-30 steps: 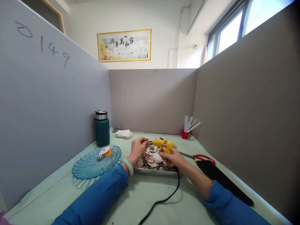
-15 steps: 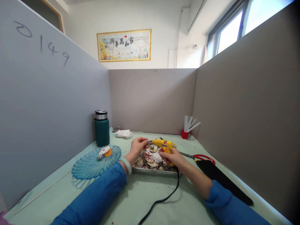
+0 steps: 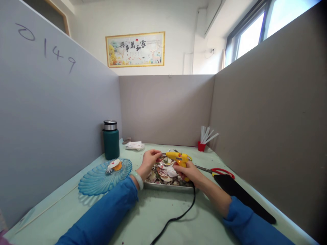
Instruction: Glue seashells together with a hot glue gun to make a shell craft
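Note:
In my right hand is a yellow hot glue gun, its nozzle aimed left and its black cord trailing toward me. My left hand is closed in a pinch right by the nozzle tip; whatever the fingertips hold is too small or hidden to make out. Under both hands lies a metal tray full of shells. To the left, a blue scalloped glass plate carries a small cluster of white and orange shells.
A green bottle stands behind the plate, with a white plastic packet to its right. At the back right, a red cup holds several glue sticks. Red-handled scissors and a black flat object lie right of the tray. Partitions enclose three sides.
My left hand and forearm have shifted slightly left, with the fingertips still at the nozzle. My right hand and the glue gun look nearly unmoved.

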A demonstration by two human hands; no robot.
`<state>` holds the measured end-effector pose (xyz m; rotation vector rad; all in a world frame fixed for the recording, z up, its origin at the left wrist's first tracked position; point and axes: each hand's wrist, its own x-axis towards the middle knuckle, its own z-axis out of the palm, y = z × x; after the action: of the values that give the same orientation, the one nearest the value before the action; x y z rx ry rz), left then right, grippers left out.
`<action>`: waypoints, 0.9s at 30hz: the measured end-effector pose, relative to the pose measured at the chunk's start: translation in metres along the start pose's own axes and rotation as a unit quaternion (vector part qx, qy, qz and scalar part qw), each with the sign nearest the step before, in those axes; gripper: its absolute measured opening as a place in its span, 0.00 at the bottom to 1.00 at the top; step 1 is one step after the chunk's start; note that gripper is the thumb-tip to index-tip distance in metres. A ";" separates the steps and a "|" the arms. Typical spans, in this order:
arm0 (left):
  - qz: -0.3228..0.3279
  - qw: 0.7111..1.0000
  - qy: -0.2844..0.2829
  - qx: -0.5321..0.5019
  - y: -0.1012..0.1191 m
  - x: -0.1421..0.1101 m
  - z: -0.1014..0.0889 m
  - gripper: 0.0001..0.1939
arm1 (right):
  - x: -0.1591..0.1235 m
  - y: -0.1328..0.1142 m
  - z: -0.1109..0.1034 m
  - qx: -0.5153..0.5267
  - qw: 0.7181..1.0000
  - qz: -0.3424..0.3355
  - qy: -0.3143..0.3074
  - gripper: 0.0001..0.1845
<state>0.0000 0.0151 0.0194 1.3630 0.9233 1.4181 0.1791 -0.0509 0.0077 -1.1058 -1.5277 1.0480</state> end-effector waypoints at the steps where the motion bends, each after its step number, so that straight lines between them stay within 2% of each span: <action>1: -0.001 1.000 -0.003 0.000 0.000 0.000 0.000 0.11 | 0.000 0.000 0.000 0.001 1.000 0.000 -0.001 0.13; 27: -0.015 1.000 -0.020 0.002 0.002 -0.001 0.001 0.10 | 0.000 0.000 0.000 0.002 1.000 -0.004 -0.005 0.13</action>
<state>0.0007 0.0139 0.0210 1.3697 0.9173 1.3637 0.1789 -0.0512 0.0081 -1.0920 -1.5363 1.0510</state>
